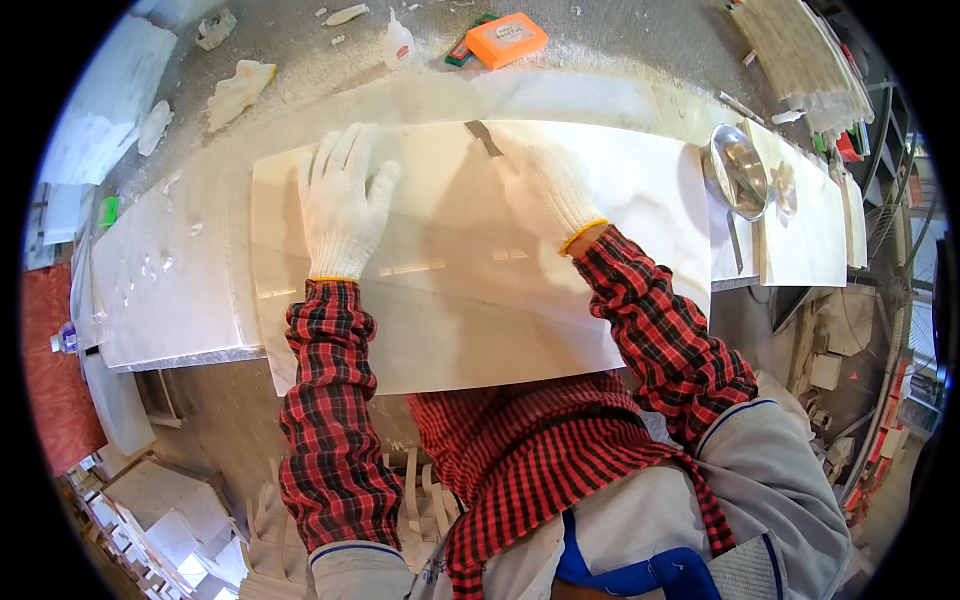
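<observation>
A large pale polished stone slab [450,335] lies flat in front of me, its near edge reaching past the workbench toward my apron. My left hand [345,200], in a white knitted glove, rests on the slab's left part with its fingers stretched out and thumb apart. Near the far edge, my right hand [548,192], gloved the same way, is closed around a thin, dark, flat scraper blade [484,138]. The blade's end sticks out to the left of the fingers, by the slab's far edge. Any handle is hidden in the glove.
To the right stand a shiny metal bowl [728,170] and another pale slab [805,225]. Beyond lie an orange box [507,40], a white squeeze bottle [398,43] and a loose glove [238,95]. Stacked slabs [800,60] sit far right; a white slab [165,285] lies left.
</observation>
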{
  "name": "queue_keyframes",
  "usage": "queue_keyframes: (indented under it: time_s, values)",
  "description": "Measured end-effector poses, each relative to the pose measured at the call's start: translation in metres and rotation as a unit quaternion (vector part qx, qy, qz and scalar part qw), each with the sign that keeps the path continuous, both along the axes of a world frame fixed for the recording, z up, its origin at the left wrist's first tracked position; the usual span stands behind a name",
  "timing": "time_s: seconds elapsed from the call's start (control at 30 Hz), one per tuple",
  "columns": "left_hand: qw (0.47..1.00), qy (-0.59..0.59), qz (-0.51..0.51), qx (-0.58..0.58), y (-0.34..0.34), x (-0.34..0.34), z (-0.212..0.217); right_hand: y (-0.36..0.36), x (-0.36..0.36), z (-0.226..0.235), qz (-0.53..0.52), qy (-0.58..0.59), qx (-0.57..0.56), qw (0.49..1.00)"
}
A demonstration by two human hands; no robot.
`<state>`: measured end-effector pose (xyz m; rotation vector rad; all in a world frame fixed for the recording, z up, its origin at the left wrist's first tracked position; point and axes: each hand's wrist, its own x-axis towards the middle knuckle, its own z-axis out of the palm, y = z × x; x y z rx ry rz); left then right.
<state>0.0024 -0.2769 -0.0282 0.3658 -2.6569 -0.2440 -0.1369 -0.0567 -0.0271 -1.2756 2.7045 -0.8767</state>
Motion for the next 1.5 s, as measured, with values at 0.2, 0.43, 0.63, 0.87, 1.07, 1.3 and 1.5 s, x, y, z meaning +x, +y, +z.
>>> queue_keyframes:
  time_s: [0.2,0.43,0.63,0.87,1.07,1.3,1.5]
  values:
    - [1.000,0.002,0.004,0.012,0.007,-0.003,0.003,0.012,0.011,0.013,-0.043,-0.048,0.050,0.997]
    - [0.999,0.038,-0.010,-0.028,-0.001,-0.004,-0.006,0.015,0.002,0.004,-0.013,-0.054,-0.027,0.998]
    - [1.000,0.005,0.007,-0.006,0.002,0.001,-0.002,-0.007,0.019,0.018,-0.038,-0.051,0.078,0.995]
    - [0.999,0.027,0.001,-0.019,0.002,-0.001,-0.004,0.026,0.007,0.007,-0.035,-0.121,-0.031,0.992]
    - [1.000,0.009,0.002,-0.010,0.001,0.000,-0.003,0.039,0.028,0.021,-0.059,-0.050,0.008,0.997]
    - [1.000,0.015,0.008,-0.021,0.003,-0.003,-0.004,0.001,0.042,0.018,-0.048,-0.020,0.057,0.997]
    - [0.999,0.037,0.004,-0.020,0.001,0.001,-0.010,0.037,0.035,0.016,-0.072,-0.116,0.014,0.991]
